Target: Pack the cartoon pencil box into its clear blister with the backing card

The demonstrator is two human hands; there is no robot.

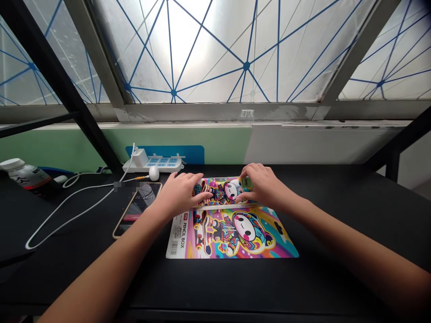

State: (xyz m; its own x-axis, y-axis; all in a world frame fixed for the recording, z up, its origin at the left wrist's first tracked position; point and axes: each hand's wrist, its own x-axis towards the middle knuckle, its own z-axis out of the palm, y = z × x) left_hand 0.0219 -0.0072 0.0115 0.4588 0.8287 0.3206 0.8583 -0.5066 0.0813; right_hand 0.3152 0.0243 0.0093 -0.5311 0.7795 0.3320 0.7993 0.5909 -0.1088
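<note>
A colourful pencil box [224, 190] with cartoon panda art lies on the black table, resting on the far end of its flat printed package card [232, 235], which reads "PENCIL BOX". My left hand [180, 190] rests on the box's left end with fingers curled over it. My right hand [264, 186] grips the box's right end, fingertips pressed on its top near a small green part [247, 182].
A smartphone [136, 208] lies left of the card, with a white cable [67, 208] running to a power strip [153, 163] with a charger. A bottle [28, 176] lies at far left. A black frame post [392, 157] stands at right, and windows are behind.
</note>
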